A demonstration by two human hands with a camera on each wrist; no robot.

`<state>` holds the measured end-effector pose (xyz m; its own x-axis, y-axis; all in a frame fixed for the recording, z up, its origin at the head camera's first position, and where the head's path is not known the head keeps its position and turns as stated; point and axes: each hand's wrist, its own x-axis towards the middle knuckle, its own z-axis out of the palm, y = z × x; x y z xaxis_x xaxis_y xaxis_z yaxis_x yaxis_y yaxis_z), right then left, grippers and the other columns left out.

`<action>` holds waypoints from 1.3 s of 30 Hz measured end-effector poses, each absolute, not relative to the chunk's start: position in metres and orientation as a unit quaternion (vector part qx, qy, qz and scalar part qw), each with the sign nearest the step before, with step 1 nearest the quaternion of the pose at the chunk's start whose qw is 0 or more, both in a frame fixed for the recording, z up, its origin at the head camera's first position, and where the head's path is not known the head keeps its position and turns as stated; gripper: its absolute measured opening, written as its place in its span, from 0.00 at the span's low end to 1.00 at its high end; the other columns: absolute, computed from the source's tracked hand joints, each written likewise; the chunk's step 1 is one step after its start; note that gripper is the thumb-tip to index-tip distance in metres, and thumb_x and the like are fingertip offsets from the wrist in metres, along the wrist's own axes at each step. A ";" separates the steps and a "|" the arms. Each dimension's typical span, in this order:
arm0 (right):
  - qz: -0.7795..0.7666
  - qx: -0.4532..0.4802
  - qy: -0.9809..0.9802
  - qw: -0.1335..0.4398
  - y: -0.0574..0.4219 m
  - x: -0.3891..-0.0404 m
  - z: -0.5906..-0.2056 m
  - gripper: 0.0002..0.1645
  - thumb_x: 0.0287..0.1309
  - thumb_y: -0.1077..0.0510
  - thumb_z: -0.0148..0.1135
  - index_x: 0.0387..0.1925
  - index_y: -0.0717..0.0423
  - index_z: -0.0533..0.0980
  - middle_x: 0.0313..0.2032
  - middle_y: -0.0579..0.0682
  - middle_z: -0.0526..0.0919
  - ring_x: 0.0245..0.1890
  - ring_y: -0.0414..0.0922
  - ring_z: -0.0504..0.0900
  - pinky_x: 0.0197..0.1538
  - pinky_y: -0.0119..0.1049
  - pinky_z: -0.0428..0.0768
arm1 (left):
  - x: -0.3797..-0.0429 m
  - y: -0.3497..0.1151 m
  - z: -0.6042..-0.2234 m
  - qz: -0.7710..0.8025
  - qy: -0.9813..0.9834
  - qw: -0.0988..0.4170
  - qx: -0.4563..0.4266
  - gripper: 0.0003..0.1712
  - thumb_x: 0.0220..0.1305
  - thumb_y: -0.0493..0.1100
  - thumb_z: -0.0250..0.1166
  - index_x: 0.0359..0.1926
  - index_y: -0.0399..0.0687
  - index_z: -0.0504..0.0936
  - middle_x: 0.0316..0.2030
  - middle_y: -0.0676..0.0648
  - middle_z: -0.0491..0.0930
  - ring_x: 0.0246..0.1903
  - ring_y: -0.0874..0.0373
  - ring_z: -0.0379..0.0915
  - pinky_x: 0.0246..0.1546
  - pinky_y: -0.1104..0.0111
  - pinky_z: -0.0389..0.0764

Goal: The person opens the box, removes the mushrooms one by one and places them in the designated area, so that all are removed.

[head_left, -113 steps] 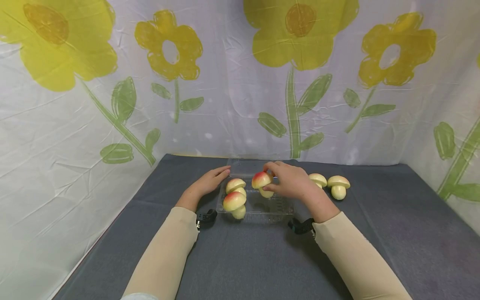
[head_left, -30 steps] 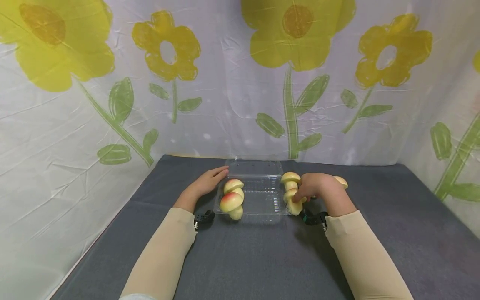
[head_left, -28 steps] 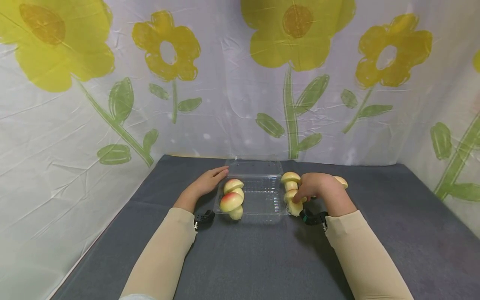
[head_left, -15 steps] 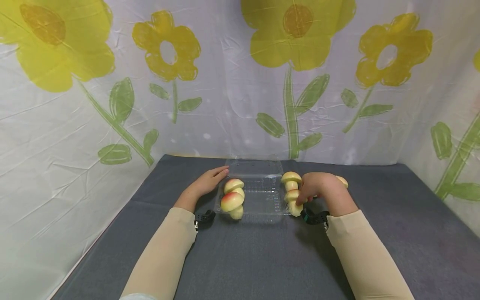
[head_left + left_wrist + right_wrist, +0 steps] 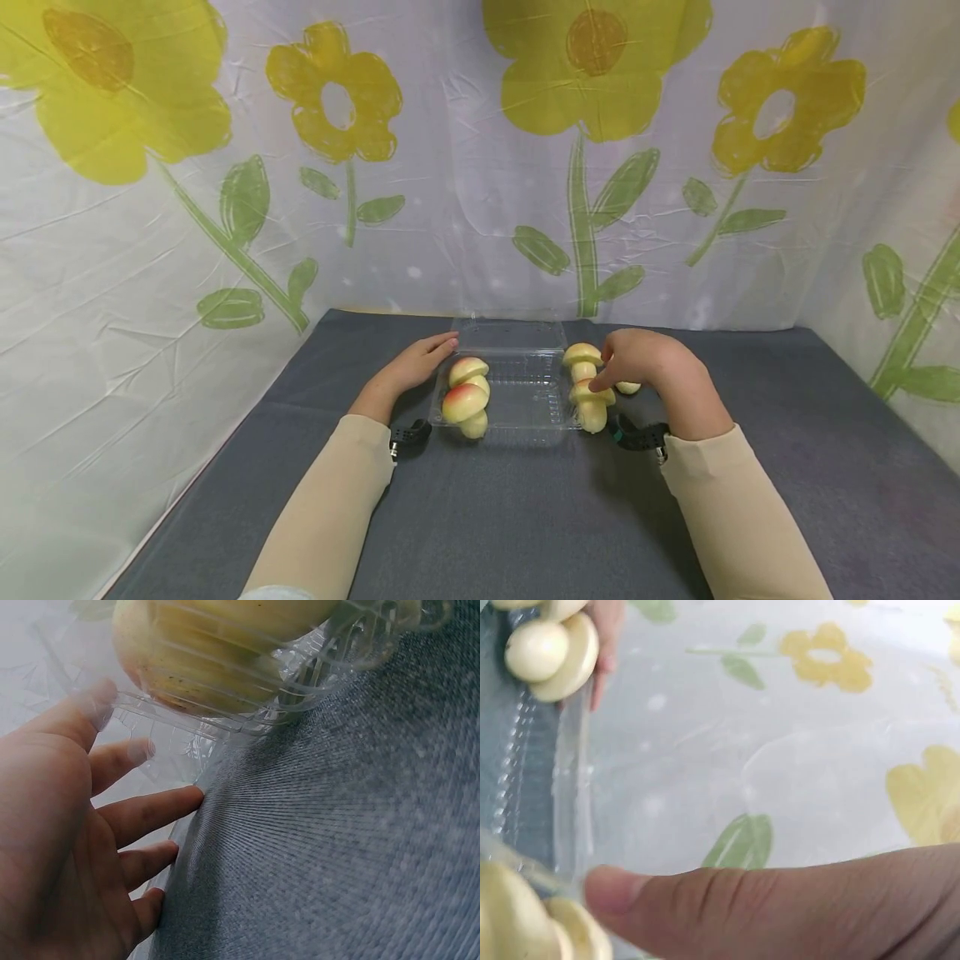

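Note:
A clear plastic box lies with its lid folded back. Two mushroom shapes with reddened caps, one at the front and one behind, sit along its left side. Along the right side are two more, a front mushroom and a back mushroom. My left hand rests at the box's left side, fingers spread in the left wrist view. My right hand is over the right side, its straight thumb by the front mushroom. Its other fingers are mostly hidden.
Below my right hand shows a pale rounded end of another mushroom, the rest covered. A dark grey cloth covers the table. Behind it hangs a pale curtain printed with yellow flowers.
Two mushrooms now stand along the box's right side. Within the last half second my right hand has let go of the front one and risen slightly rightward. My left hand stays put.

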<state>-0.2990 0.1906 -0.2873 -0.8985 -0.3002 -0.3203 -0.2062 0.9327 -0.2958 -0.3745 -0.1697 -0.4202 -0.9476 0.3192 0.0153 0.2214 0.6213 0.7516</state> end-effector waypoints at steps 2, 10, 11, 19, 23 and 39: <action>-0.127 -0.143 0.968 0.161 0.187 -0.296 -0.284 0.28 0.59 0.43 0.73 0.48 0.62 0.81 0.43 0.54 0.83 0.39 0.49 0.80 0.41 0.47 0.79 | -0.374 -0.170 -0.420 0.408 0.899 0.059 0.151 0.33 0.83 0.58 0.47 0.80 0.49 0.61 0.76 0.41 0.61 0.76 0.41 0.51 0.74 0.42 0.54; -0.123 -0.192 0.969 0.100 0.165 -0.282 -0.278 0.29 0.64 0.43 0.69 0.56 0.59 0.79 0.43 0.49 0.84 0.38 0.46 0.81 0.44 0.48 0.80 | -0.373 -0.171 -0.419 0.398 0.904 0.062 0.142 0.33 0.83 0.58 0.46 0.80 0.52 0.61 0.76 0.42 0.61 0.76 0.41 0.52 0.74 0.42 0.54; -0.119 -0.196 0.969 0.092 0.161 -0.281 -0.279 0.28 0.64 0.43 0.69 0.56 0.58 0.79 0.41 0.48 0.83 0.37 0.45 0.81 0.44 0.48 0.81 | -0.373 -0.171 -0.419 0.398 0.904 0.063 0.140 0.33 0.83 0.59 0.46 0.80 0.52 0.61 0.76 0.42 0.61 0.76 0.41 0.52 0.74 0.43 0.54; -0.103 -0.242 0.964 0.048 0.125 -0.275 -0.295 0.26 0.64 0.44 0.71 0.57 0.53 0.79 0.34 0.43 0.80 0.31 0.40 0.79 0.34 0.41 0.80 | -0.373 -0.170 -0.420 0.399 0.904 0.060 0.140 0.32 0.83 0.58 0.46 0.80 0.51 0.61 0.76 0.42 0.61 0.76 0.41 0.52 0.74 0.43 0.55; -0.088 -0.260 0.961 0.023 0.111 -0.274 -0.305 0.27 0.62 0.43 0.73 0.57 0.52 0.79 0.37 0.43 0.81 0.32 0.39 0.78 0.32 0.40 0.79 | -0.373 -0.169 -0.420 0.397 0.905 0.059 0.144 0.33 0.83 0.58 0.46 0.80 0.50 0.61 0.76 0.41 0.61 0.76 0.41 0.52 0.74 0.43 0.54; -0.046 -0.373 0.925 -0.061 0.069 -0.263 -0.342 0.32 0.58 0.48 0.78 0.62 0.48 0.78 0.52 0.48 0.82 0.38 0.45 0.85 0.34 0.41 0.83 | -0.374 -0.172 -0.420 0.408 0.898 0.064 0.154 0.34 0.83 0.60 0.46 0.80 0.49 0.60 0.77 0.42 0.60 0.76 0.41 0.52 0.72 0.41 0.57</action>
